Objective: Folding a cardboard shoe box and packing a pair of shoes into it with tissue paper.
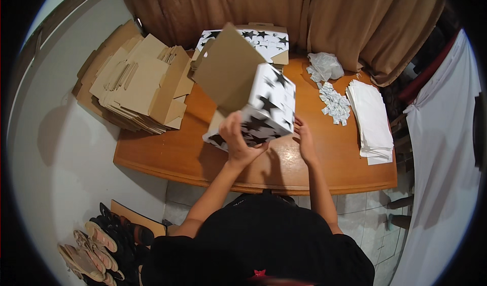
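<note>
A cardboard box (pixel 267 99), white with black stars outside and plain brown inside, is tilted above the table in front of me. Its brown lid flap (pixel 228 65) stands raised toward the far left. My left hand (pixel 239 141) is closed on the near side of the box, the thumb stretched along its lower edge. At the box's right end is my right hand (pixel 305 141), its fingers fairly straight and seeming to touch the corner; some fingertips are partly hidden behind it.
Flat brown cardboard pieces (pixel 134 78) are stacked on the table's left. More star-patterned cardboard (pixel 276 40) lies at the back. To the right are small white packets (pixel 335 105), a clear plastic bag (pixel 325 65) and white sheets (pixel 372 118). Shoes (pixel 96 250) sit lower left.
</note>
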Motion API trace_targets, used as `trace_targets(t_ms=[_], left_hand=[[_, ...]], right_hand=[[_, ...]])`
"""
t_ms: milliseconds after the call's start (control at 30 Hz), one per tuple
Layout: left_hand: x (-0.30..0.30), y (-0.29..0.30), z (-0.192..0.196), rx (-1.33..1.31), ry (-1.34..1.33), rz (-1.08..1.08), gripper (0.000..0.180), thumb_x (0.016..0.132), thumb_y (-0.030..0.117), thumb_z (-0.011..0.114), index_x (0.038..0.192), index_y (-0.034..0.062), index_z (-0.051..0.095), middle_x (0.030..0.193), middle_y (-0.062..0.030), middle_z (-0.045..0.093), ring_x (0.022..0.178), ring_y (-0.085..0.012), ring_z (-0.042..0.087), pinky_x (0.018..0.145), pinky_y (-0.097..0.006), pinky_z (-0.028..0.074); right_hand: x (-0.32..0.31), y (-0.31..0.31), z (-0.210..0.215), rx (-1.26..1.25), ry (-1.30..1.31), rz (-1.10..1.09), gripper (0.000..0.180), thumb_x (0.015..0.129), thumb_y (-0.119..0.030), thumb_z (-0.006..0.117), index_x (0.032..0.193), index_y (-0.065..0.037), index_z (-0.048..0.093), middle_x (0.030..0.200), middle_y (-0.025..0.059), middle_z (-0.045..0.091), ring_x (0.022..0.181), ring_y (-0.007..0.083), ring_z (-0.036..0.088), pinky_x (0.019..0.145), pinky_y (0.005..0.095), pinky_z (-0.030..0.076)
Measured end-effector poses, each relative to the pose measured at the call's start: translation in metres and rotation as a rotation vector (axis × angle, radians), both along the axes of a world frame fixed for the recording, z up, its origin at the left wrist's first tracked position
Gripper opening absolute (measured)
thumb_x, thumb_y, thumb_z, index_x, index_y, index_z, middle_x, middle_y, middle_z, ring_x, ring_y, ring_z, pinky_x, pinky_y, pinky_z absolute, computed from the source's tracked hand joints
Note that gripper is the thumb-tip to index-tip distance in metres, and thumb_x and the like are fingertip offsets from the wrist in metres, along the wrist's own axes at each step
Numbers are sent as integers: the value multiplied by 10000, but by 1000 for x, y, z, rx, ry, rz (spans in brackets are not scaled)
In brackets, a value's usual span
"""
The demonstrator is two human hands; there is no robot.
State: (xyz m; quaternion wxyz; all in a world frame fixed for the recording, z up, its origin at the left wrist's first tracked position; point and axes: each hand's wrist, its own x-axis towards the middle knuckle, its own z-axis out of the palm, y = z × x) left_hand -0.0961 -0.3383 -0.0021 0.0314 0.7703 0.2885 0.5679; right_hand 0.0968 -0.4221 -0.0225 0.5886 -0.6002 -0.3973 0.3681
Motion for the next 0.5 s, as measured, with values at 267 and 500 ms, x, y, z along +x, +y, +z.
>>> trace_targets(t_ms=[267,500], left_hand=[[29,-29,-96,133,391,-168,811,629,312,744,1332,199,356,1312,-59,387,1228,-231,311,1000,-470,155],[22,-46,-79,-179,523,-473,664,687,293,704,1279,169,430,1362,-96,344,1297,-284,248,1038,-528,129]], right_hand=[[-3,-39,5,-314,357,-203,739,860,-622,374,1363,-86,303,1303,159,401,1110,274,465,879,423,408],[25,-48,-83,-211,381,-443,516,840,-303,572,1206,46,471,1131,129,556,1075,213,498,931,293,370]])
